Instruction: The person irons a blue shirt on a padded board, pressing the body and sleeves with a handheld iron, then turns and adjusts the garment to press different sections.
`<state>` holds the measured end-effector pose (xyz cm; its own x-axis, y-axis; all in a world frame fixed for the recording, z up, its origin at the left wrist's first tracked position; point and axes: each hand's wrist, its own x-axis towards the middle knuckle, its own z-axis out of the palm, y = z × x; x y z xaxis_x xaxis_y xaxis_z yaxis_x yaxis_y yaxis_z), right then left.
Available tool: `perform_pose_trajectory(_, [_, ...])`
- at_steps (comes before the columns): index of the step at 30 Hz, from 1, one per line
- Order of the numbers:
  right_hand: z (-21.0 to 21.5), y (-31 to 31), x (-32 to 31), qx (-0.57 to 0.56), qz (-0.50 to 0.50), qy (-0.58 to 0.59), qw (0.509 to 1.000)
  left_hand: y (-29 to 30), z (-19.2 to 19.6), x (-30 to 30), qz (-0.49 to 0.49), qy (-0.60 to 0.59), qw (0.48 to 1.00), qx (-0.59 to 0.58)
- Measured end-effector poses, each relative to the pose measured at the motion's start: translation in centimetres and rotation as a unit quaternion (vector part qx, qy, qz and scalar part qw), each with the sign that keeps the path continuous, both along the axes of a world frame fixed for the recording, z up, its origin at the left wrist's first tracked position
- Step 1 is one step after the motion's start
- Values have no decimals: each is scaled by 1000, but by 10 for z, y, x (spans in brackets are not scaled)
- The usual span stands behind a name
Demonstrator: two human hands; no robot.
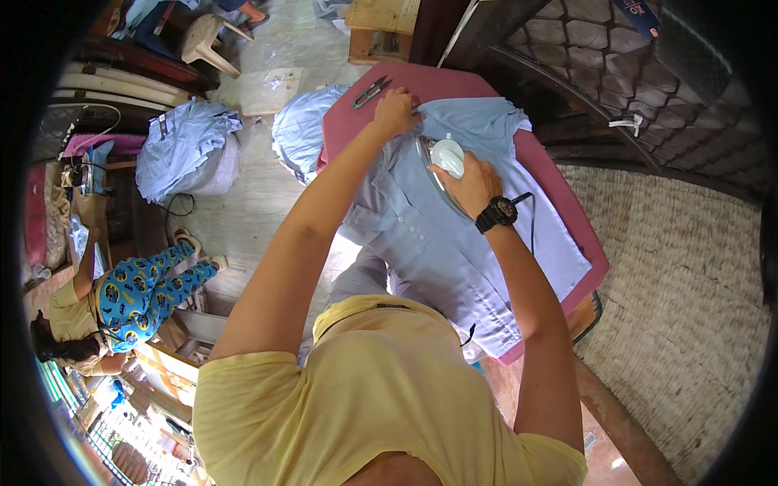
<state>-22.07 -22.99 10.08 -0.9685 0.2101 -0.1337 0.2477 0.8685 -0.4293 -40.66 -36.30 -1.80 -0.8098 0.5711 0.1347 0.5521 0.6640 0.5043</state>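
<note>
A light blue button-up shirt [409, 223] lies spread over a dark pink padded ironing board [559, 198]. My right hand [472, 188] is wrapped round the handle of a clothes iron [448, 159], whose soleplate rests on the shirt. At the far side of the shirt, my left hand [395, 112] has its fingers bent at the cloth's edge, seemingly gripping it; the fingertips are partly hidden. Just beyond that hand, a pair of green-handled thread snips [372, 92] lies on the board.
More light blue garments [306, 130] hang by the board's left edge, and a cloth pile [188, 150] stands farther left. Another person [134, 304] works at the left. A metal lattice gate [600, 89] borders the right, above a woven mat [673, 275]. The iron's cord [532, 219] trails beside my wrist.
</note>
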Motion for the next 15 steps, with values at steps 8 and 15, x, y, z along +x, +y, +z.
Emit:
perform_pose_trajectory(8, [-7, -8, -39, 16, 0, 49, 999, -22, -16, -21, 32, -212, 934, 284])
perform_pose_trajectory(15, [-7, -16, -73, 32, 42, 34, 998, -91, -31, 24, 83, -148, 968, 183])
